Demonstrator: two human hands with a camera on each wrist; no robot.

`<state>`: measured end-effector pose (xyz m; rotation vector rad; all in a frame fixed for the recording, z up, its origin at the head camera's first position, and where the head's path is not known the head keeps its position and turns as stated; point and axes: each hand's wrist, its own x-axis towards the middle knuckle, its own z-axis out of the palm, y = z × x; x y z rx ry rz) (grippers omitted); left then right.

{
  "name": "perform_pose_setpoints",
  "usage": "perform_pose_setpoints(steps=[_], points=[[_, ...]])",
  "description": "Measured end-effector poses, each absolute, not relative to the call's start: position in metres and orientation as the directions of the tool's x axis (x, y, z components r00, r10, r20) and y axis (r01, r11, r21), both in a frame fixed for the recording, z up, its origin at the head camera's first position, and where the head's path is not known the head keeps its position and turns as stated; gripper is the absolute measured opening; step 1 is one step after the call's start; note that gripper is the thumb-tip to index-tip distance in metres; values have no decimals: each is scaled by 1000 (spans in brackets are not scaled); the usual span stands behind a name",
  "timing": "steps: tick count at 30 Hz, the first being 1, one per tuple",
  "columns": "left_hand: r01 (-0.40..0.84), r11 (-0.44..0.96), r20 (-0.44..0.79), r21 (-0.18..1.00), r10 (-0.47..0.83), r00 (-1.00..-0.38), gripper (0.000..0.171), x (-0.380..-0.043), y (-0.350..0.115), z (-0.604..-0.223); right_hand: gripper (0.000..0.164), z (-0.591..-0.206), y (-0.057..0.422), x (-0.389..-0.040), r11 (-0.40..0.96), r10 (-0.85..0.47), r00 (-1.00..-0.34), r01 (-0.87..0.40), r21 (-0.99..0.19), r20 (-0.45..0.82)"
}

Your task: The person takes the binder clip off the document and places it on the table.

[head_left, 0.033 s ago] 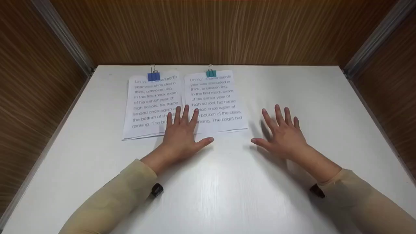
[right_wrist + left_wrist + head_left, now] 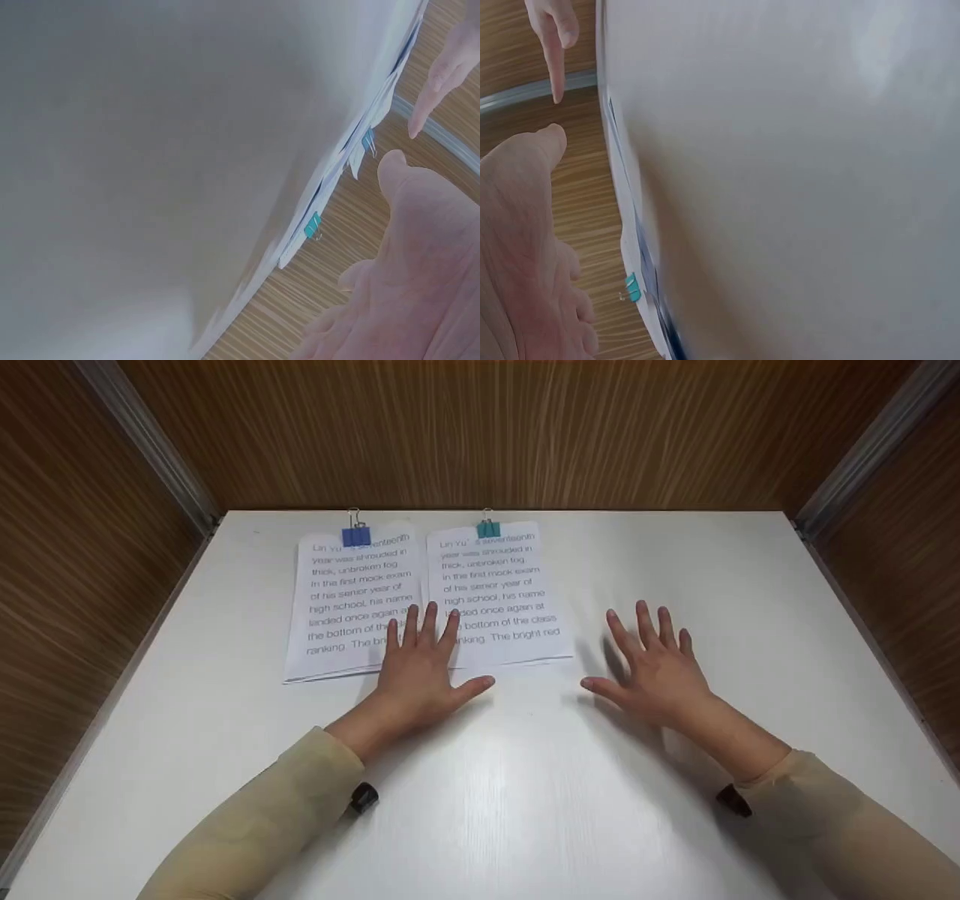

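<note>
Two stacks of printed paper lie side by side toward the back left of the table. A blue binder clip [image 2: 356, 537] grips the top of the left stack [image 2: 330, 615], and a teal binder clip [image 2: 488, 529] the top of the right stack [image 2: 499, 585]. My left hand [image 2: 416, 679], palm down with spread fingers, overlaps the lower inner corners of both stacks and hides some words. To the right of the papers, my right hand [image 2: 660, 675] is held over the table with its fingers spread, a shadow beneath it. Neither hand holds anything.
The white table [image 2: 525, 795] runs back to a wood-grain panel [image 2: 510, 435]. Similar panels stand at the left and right, with metal strips [image 2: 142, 450] at the corners. A dark object [image 2: 364, 797] shows under the left sleeve, another [image 2: 733, 800] by the right cuff.
</note>
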<state>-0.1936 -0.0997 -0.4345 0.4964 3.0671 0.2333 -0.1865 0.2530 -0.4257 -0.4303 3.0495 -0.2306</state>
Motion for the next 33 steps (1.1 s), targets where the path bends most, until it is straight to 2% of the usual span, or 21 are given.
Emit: perform_pose_setpoints(steps=[17, 33], points=[[312, 937, -11, 158, 318, -948, 112, -198, -104, -432, 110, -419, 243, -196, 951, -279, -960, -272, -144, -31], [303, 938, -18, 167, 310, -950, 110, -217, -102, -428, 107, -419, 220, -239, 920, -337, -941, -328, -215, -4]])
